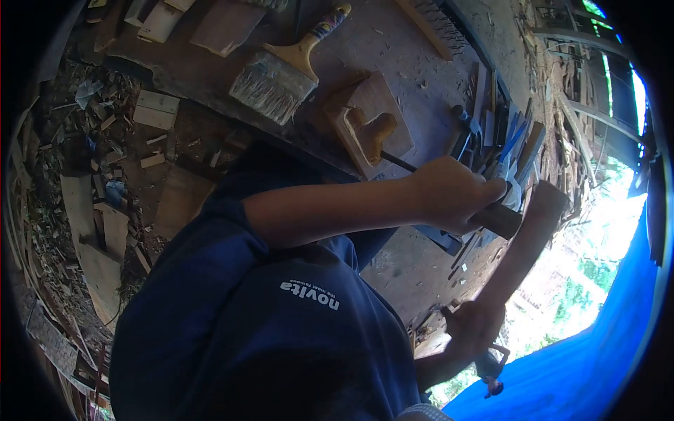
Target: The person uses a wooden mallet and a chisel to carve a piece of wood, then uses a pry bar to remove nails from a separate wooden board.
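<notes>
My left hand (456,196) is wrapped round the wooden handle of a chisel (500,220). The thin dark blade slants down to a wooden block (392,105), its tip at the edge of a curved hollow cut into the top face. In my right hand (472,330) is a plain wooden mallet (528,238), shaped like a thick club and raised. Its wide end is close beside the butt of the chisel handle. Beside the block, a broad paintbrush (277,81) with worn bristles lies on the workbench (200,77).
Several hand tools (502,140) crowd the bench's right side, among them a hammer (466,119). A board with bristles or spikes (435,31) lies at the back. Wood offcuts (156,110) and shavings cover the ground at left. Another person (489,368) is far off, near a blue tarp (562,372).
</notes>
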`<move>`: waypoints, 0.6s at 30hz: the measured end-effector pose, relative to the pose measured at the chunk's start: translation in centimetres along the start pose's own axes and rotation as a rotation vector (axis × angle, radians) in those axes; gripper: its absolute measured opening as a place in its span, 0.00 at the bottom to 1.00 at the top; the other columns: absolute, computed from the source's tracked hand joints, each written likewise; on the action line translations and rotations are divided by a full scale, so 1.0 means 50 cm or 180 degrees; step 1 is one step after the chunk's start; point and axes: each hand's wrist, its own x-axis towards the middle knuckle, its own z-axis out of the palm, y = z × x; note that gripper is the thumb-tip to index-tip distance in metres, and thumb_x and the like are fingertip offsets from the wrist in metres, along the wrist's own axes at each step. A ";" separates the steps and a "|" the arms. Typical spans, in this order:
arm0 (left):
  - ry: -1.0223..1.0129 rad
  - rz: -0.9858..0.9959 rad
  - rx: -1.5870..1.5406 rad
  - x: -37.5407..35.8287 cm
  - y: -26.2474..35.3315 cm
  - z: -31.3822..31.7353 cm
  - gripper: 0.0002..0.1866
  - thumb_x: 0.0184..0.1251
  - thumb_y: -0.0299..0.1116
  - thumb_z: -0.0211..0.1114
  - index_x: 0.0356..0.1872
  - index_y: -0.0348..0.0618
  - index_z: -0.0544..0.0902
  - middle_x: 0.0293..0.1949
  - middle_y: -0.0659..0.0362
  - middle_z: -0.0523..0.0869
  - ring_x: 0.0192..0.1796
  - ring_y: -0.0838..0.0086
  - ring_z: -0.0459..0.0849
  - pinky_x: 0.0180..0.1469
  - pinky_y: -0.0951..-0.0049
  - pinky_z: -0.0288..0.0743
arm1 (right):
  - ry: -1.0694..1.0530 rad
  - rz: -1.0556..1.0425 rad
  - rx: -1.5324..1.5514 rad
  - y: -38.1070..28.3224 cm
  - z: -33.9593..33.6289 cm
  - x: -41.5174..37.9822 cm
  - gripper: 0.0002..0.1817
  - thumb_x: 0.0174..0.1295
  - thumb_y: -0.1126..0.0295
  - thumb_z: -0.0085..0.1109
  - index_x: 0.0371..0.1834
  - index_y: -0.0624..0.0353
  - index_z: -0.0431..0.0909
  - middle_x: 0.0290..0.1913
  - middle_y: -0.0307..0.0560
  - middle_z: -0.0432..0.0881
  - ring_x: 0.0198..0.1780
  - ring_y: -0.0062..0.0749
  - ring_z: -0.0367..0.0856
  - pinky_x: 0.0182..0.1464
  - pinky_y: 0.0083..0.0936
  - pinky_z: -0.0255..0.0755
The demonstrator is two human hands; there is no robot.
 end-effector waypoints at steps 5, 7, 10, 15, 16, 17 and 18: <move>-0.0063 -0.0065 0.0051 0.002 -0.003 0.008 0.26 0.50 0.46 0.74 0.46 0.43 0.74 0.20 0.55 0.81 0.23 0.60 0.85 0.24 0.60 0.76 | -0.0587 -0.1799 0.0383 -0.079 0.015 -0.044 0.19 0.75 0.58 0.43 0.48 0.65 0.74 0.47 0.52 0.78 0.48 0.35 0.79 0.48 0.27 0.74; -0.0077 -0.0076 0.0000 0.002 -0.004 0.007 0.26 0.50 0.45 0.73 0.46 0.43 0.74 0.20 0.55 0.82 0.23 0.60 0.85 0.25 0.60 0.76 | -0.1600 -0.0937 0.1464 -0.007 0.049 -0.035 0.21 0.75 0.58 0.43 0.50 0.67 0.73 0.49 0.53 0.78 0.50 0.39 0.79 0.52 0.30 0.74; -0.0085 -0.0147 0.0109 0.001 -0.005 0.006 0.27 0.47 0.42 0.77 0.42 0.46 0.70 0.20 0.58 0.81 0.21 0.62 0.84 0.23 0.64 0.75 | -0.1763 -0.1086 -0.1329 -0.025 -0.022 -0.022 0.19 0.71 0.55 0.48 0.43 0.63 0.76 0.38 0.45 0.75 0.38 0.34 0.75 0.42 0.29 0.74; -0.0170 -0.0227 0.0109 0.002 -0.010 0.006 0.25 0.47 0.42 0.77 0.41 0.46 0.72 0.21 0.58 0.82 0.22 0.63 0.85 0.24 0.64 0.75 | -0.0040 -0.2442 -0.4571 -0.011 0.030 -0.038 0.17 0.68 0.56 0.53 0.36 0.61 0.79 0.29 0.40 0.76 0.25 0.26 0.75 0.35 0.25 0.76; -0.0128 -0.0238 0.0057 0.004 -0.011 0.008 0.25 0.47 0.42 0.77 0.41 0.47 0.72 0.21 0.59 0.82 0.22 0.63 0.85 0.24 0.64 0.75 | 0.0089 -0.2511 -0.3545 0.001 0.052 -0.041 0.18 0.68 0.57 0.52 0.39 0.64 0.78 0.34 0.44 0.78 0.29 0.28 0.78 0.40 0.25 0.77; -0.0126 -0.0232 0.0051 0.005 -0.009 0.008 0.25 0.47 0.42 0.77 0.41 0.47 0.72 0.21 0.59 0.82 0.22 0.63 0.85 0.24 0.64 0.75 | 0.0157 -0.2662 -0.2502 0.012 0.073 -0.044 0.18 0.68 0.59 0.51 0.41 0.67 0.77 0.38 0.48 0.80 0.32 0.30 0.80 0.45 0.25 0.78; -0.0164 -0.0290 0.0053 0.006 -0.006 0.006 0.24 0.47 0.42 0.77 0.40 0.47 0.73 0.21 0.59 0.82 0.22 0.63 0.85 0.24 0.64 0.76 | 0.0116 -0.2319 -0.3221 -0.014 0.056 -0.045 0.19 0.69 0.59 0.51 0.43 0.68 0.77 0.39 0.50 0.81 0.34 0.30 0.81 0.46 0.25 0.78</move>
